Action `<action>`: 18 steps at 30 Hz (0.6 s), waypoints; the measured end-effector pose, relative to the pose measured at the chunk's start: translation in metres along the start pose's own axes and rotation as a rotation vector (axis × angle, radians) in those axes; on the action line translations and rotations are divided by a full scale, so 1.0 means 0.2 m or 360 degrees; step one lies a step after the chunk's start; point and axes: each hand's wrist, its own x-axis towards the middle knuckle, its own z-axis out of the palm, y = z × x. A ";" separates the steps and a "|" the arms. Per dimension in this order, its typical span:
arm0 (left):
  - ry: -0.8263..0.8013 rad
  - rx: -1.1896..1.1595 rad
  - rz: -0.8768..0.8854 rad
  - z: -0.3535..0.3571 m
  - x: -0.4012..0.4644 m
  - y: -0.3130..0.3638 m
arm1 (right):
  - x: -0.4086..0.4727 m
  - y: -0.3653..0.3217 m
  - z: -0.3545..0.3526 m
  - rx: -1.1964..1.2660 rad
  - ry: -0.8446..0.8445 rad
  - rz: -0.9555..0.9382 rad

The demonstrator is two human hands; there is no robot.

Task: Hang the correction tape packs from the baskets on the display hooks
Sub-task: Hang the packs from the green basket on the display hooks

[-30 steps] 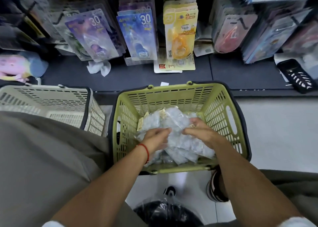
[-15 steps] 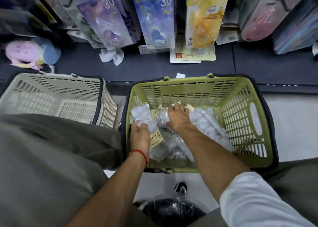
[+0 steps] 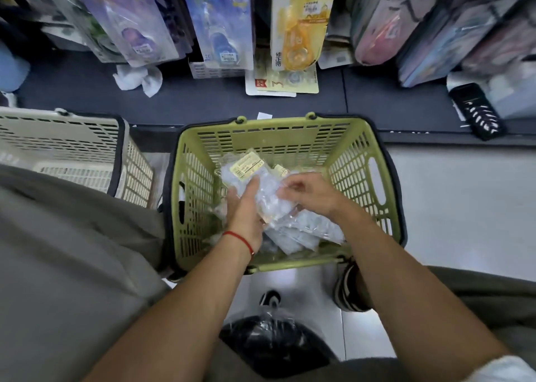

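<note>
My left hand (image 3: 245, 207), palm up, cups a clear pack bundle (image 3: 261, 190); right hand (image 3: 309, 191) pinches its top edge w/ curled fingers. Both over green basket (image 3: 359, 161), frame centre. More packs (image 3: 301, 231) inside. Beige basket (image 3: 72, 146) at left.

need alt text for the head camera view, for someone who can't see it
Both hands, left hand and right hand, handle clear plastic packs inside a green basket on the floor. A beige basket sits to its left; correction tape packs hang on the display above.
</note>
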 end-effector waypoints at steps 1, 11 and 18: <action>-0.0001 0.0048 0.0083 0.01 0.00 -0.02 | 0.00 0.01 0.01 -0.0172 0.0095 -0.0075; 0.0194 0.0179 0.0114 -0.13 0.00 0.02 | -0.13 0.24 -0.10 -0.1313 -0.0015 0.0285; 0.0183 0.0345 0.0228 -0.13 -0.05 0.04 | -0.21 -0.04 -0.30 0.0334 0.0404 0.0265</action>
